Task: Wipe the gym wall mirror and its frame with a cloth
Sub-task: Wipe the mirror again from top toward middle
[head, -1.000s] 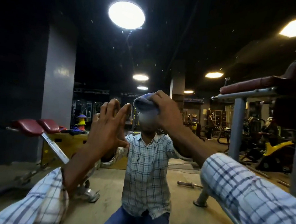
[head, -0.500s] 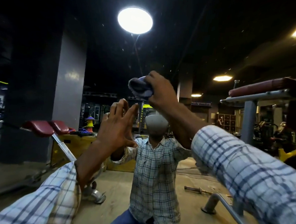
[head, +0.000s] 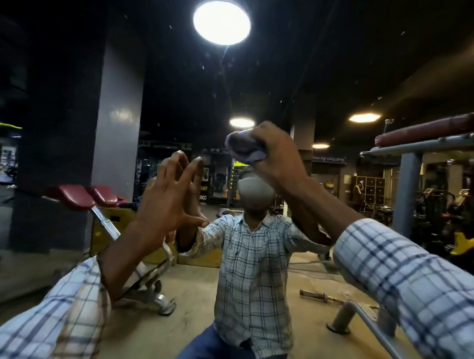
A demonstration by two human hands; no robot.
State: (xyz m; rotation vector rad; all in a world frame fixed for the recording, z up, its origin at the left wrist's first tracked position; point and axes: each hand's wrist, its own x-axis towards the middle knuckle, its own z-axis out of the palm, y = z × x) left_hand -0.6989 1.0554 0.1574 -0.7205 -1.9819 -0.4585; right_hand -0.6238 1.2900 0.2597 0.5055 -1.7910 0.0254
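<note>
Mirror [head: 158, 79]: left hand [head: 168, 203], fingers [head: 188, 174] spread, touching glass; right hand [head: 278, 156] grips bunched cloth [head: 243, 149]. Reflected: red bench [head: 86, 196], ceiling lamp [head: 221, 23]; signage unreadable.

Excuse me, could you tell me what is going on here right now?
A person is wiping a gym wall mirror. Their right hand grips a bunched bluish cloth and presses it on the glass just above the reflected head. The left hand, fingers spread, braces its fingertips against the mirror beside it. Higher up, the glass shows specks.
</note>
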